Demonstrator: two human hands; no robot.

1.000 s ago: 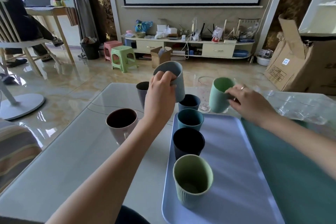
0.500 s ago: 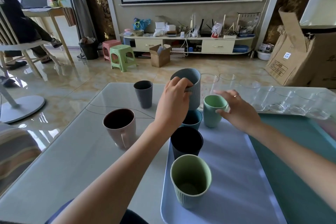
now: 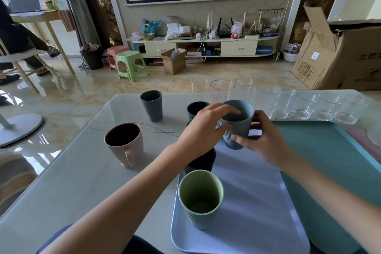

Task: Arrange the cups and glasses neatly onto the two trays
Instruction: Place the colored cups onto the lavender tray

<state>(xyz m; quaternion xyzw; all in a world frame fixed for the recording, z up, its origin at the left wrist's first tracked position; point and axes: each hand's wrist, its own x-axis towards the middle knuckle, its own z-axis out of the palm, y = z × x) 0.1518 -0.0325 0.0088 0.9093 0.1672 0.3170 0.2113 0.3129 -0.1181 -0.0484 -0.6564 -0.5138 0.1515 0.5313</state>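
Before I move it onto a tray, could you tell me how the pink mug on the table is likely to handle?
The pink mug looks thick-walled and rigid, so probably heavier than the ribbed cups. Its handle faces the camera, offering a likely secure grip. It stands upright on the glossy table, so a push would probably slide it rather than tip it.

Matt ribbed blue-grey cup (image 3: 239, 123); clear glass tumblers (image 3: 309, 107); glossy tabletop (image 3: 68, 171); smooth matt lilac tray (image 3: 253, 202).

Lavender tray (image 3: 257, 202) open right of cup row (image 3: 201, 196).
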